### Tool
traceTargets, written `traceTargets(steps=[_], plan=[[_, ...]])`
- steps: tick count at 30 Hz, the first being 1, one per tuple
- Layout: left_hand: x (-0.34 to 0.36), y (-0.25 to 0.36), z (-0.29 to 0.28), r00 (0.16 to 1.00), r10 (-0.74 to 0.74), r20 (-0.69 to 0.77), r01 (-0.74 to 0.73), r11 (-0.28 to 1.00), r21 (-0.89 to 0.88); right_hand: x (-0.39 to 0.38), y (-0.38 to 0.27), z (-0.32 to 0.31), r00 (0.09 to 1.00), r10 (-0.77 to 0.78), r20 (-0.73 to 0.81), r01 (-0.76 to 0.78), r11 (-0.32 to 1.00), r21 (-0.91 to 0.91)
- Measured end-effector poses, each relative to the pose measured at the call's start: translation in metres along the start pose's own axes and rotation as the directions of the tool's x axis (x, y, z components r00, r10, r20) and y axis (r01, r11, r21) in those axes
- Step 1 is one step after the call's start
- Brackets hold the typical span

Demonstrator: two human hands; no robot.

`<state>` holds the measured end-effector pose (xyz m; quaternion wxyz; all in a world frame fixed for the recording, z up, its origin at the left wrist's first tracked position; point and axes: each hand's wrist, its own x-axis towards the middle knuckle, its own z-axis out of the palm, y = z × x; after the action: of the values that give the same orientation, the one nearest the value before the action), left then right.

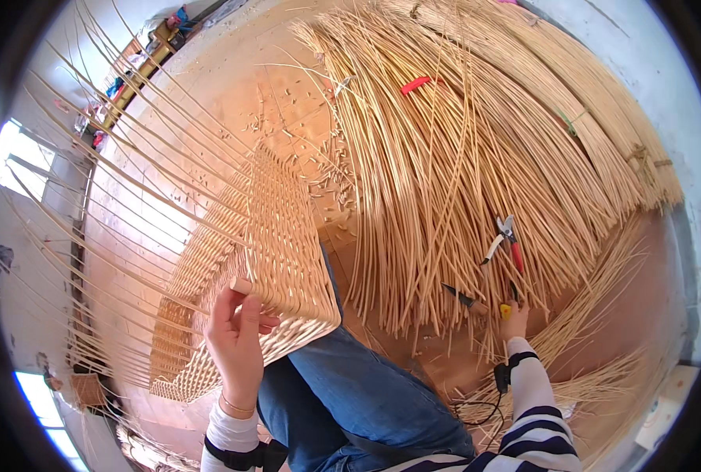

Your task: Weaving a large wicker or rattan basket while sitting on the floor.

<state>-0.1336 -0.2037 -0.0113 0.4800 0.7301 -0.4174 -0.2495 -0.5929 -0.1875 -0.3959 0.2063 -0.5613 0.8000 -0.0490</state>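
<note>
A half-woven wicker basket (287,259) rests tilted against my legs, its long unwoven stakes fanning out to the left. At its near edge my left hand (236,334) has its fingers closed around a thick pale wooden rod (242,285), of which only the cut end shows. My right hand (514,321) is at the lower ends of a large bundle of wicker rods (413,173), closed on a small tool with a yellow part (506,310) and a dark tip. Its kind is partly hidden by the fingers. Close by, pruning shears (507,236) and a dark-bladed knife (462,297) lie on the rods.
More tied wicker bundles (602,118) lie along the wall at the right. Loose rods (602,315) spread beside my right arm. Short offcuts (331,173) litter the brown floor. A low yellowish bench (142,75) with clutter stands at the far left.
</note>
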Motion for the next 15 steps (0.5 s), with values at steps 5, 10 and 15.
traceTargets(steps=[5,10,15], plan=[[-0.001,-0.001,-0.014,0.998,0.037,-0.06,-0.034,0.998,0.047,-0.017,-0.011,-0.019,0.991,0.106,-0.085,-0.077,0.955,0.287],[-0.013,-0.012,-0.02,0.999,0.034,0.015,-0.034,0.998,0.043,-0.055,-0.001,-0.008,0.981,0.069,-0.183,0.025,0.882,0.471],[-0.056,-0.035,-0.027,0.757,0.603,0.252,-0.605,0.501,0.619,-0.096,-0.017,0.032,0.702,-0.007,0.712,-0.463,0.756,0.463]])
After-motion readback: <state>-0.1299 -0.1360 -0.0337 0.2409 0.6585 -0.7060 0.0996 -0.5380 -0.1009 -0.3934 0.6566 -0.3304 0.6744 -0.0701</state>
